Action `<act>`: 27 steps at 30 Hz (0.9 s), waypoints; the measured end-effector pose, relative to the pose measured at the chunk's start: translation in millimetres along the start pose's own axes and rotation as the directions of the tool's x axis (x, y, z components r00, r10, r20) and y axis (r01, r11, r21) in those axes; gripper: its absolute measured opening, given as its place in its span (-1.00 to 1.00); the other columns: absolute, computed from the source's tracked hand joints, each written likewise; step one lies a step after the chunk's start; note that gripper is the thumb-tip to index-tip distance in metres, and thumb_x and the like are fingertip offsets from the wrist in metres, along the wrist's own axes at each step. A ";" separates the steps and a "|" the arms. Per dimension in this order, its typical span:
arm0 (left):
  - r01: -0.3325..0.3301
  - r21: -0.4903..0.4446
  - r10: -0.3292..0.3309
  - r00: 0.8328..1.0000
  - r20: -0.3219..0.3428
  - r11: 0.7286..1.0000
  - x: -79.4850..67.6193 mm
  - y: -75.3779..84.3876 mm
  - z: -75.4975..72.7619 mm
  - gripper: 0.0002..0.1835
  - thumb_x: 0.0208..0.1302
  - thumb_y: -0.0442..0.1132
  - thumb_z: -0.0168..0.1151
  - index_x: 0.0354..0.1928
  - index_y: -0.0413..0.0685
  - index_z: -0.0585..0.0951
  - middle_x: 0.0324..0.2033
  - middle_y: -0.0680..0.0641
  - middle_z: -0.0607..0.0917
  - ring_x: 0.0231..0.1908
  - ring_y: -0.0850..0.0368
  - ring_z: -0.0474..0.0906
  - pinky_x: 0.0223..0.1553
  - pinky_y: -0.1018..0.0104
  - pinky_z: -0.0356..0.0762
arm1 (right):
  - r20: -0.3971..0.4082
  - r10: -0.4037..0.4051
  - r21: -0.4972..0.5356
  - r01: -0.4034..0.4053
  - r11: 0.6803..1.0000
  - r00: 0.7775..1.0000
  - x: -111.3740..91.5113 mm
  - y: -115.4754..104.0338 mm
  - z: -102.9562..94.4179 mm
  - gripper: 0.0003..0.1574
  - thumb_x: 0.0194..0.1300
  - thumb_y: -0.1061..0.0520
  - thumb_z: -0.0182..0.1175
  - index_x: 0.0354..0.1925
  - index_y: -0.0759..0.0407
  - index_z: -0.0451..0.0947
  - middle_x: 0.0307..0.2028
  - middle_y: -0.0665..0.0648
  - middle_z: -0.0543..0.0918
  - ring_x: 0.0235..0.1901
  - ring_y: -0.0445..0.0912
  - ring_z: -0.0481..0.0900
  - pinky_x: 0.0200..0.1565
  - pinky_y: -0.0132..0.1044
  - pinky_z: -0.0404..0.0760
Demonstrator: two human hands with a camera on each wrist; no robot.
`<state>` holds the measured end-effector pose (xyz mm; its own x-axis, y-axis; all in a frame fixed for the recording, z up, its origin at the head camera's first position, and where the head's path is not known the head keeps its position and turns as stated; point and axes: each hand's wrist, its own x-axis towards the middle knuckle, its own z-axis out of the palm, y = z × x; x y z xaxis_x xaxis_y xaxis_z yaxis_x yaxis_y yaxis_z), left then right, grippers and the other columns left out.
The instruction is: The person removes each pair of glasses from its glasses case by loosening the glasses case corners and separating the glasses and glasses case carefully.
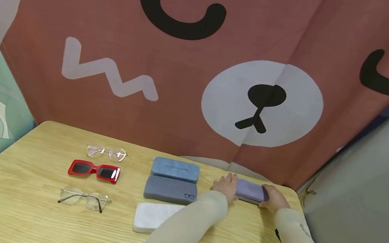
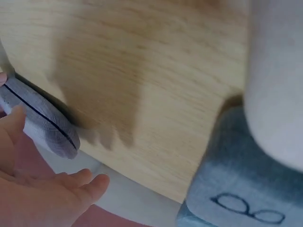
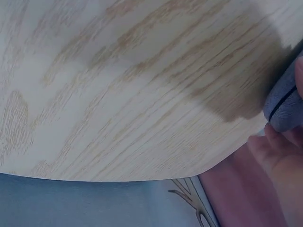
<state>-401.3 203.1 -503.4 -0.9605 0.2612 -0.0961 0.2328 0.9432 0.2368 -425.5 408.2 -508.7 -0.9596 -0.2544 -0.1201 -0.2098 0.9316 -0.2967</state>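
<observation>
A closed purple glasses case is at the back right of the wooden table. My right hand grips its right end, with the thumb in front and fingers behind. The right wrist view shows fingertips against the rounded end of the case. By the other end is my left hand, its fingers extended. In the left wrist view, that hand has its fingers apart from the case and its thumb close to the front; whether the thumb touches cannot be told.
Left of my hands lie a blue case, a grey-blue case with a glasses print and a white case, partly behind my left sleeve. Farther left are clear glasses, red sunglasses and thin-framed glasses. A bear-print curtain hangs behind.
</observation>
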 end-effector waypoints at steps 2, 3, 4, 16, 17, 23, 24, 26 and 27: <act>-0.003 0.020 0.003 1.000 0.006 1.000 -1.2 0.8 -0.2 -0.17 0.27 0.06 0.27 0.49 0.05 0.15 0.42 0.03 0.25 0.33 0.03 0.28 0.20 0.10 0.39 | 0.009 -0.016 0.024 0.016 1.000 1.000 -1.9 -2.7 -1.4 -0.10 0.06 0.26 0.45 0.23 0.62 0.24 0.20 0.62 0.30 0.21 0.44 0.26 0.20 0.22 0.30; -0.004 0.026 0.003 1.000 0.008 1.000 -1.8 1.3 0.3 -0.17 0.26 0.03 0.29 0.49 0.05 0.15 0.42 0.03 0.26 0.32 0.03 0.30 0.19 0.11 0.40 | 0.010 -0.029 0.034 0.028 0.999 1.000 -3.1 -3.8 -1.9 -0.11 0.06 0.27 0.45 0.22 0.62 0.24 0.19 0.62 0.30 0.20 0.44 0.27 0.20 0.22 0.30; -0.005 0.027 0.004 1.000 0.010 1.000 -2.6 1.8 0.7 -0.17 0.25 0.01 0.31 0.48 0.06 0.16 0.42 0.03 0.26 0.31 0.03 0.32 0.18 0.12 0.40 | 0.013 -0.042 0.043 0.042 0.998 0.999 -4.6 -4.6 -2.3 -0.11 0.05 0.28 0.45 0.21 0.63 0.25 0.18 0.62 0.30 0.20 0.44 0.27 0.19 0.23 0.31; -0.098 0.097 0.098 0.995 0.008 0.990 -19.2 -4.9 -6.6 -0.21 0.17 0.12 0.36 0.38 -0.03 0.34 0.14 -0.02 0.51 0.04 0.11 0.53 0.06 0.26 0.47 | -0.026 -0.139 0.147 0.141 0.979 0.990 -37.5 -12.2 -7.0 -0.17 0.10 0.26 0.41 0.23 0.58 0.28 0.19 0.58 0.32 0.19 0.45 0.28 0.15 0.28 0.31; -0.105 0.099 0.105 0.994 0.008 0.989 -21.1 -6.3 -7.6 -0.21 0.16 0.13 0.36 0.37 -0.03 0.36 0.14 -0.01 0.51 0.06 0.11 0.52 0.08 0.24 0.46 | -0.030 -0.140 0.152 0.143 0.978 0.990 -40.8 -13.6 -6.8 -0.17 0.11 0.25 0.40 0.23 0.58 0.28 0.20 0.58 0.31 0.20 0.45 0.27 0.15 0.28 0.31; -0.145 0.134 0.145 0.989 0.005 0.980 -35.6 -14.2 -13.1 -0.18 0.11 0.20 0.37 0.36 0.02 0.39 0.24 0.05 0.49 0.17 0.11 0.46 0.16 0.17 0.42 | -0.039 -0.158 0.094 0.161 0.982 0.987 -56.2 -25.1 -6.7 -0.15 0.13 0.20 0.40 0.26 0.55 0.26 0.18 0.52 0.33 0.17 0.39 0.33 0.12 0.24 0.37; -0.150 0.136 0.152 0.988 -0.003 0.979 -38.3 -15.1 -14.4 -0.18 0.10 0.20 0.38 0.36 0.03 0.40 0.24 0.06 0.50 0.16 0.11 0.47 0.15 0.17 0.43 | -0.041 -0.164 0.076 0.166 0.983 0.986 -58.6 -26.8 -7.0 -0.13 0.13 0.19 0.41 0.26 0.55 0.26 0.17 0.51 0.33 0.16 0.39 0.34 0.11 0.24 0.38; -0.157 0.133 0.161 0.987 -0.016 0.979 -44.0 -16.5 -17.0 -0.19 0.08 0.19 0.40 0.35 0.05 0.41 0.23 0.07 0.51 0.16 0.11 0.48 0.15 0.16 0.44 | -0.042 -0.174 0.043 0.176 0.983 0.984 -63.4 -30.0 -7.7 -0.12 0.14 0.16 0.41 0.26 0.56 0.25 0.15 0.49 0.34 0.14 0.38 0.37 0.09 0.22 0.40; -0.161 0.133 0.165 0.986 -0.023 0.978 -46.9 -17.3 -18.2 -0.19 0.06 0.19 0.41 0.35 0.06 0.43 0.22 0.08 0.53 0.15 0.11 0.48 0.15 0.16 0.44 | -0.042 -0.186 0.031 0.187 0.982 0.982 -66.1 -31.7 -8.2 -0.12 0.13 0.15 0.41 0.25 0.57 0.25 0.13 0.49 0.34 0.13 0.37 0.38 0.08 0.22 0.40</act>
<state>-363.0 170.8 -485.4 -0.9120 0.4088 -0.0333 0.4025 0.9077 0.1185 -356.9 397.7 -483.6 -0.9110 -0.4117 -0.0228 -0.3796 0.8590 -0.3435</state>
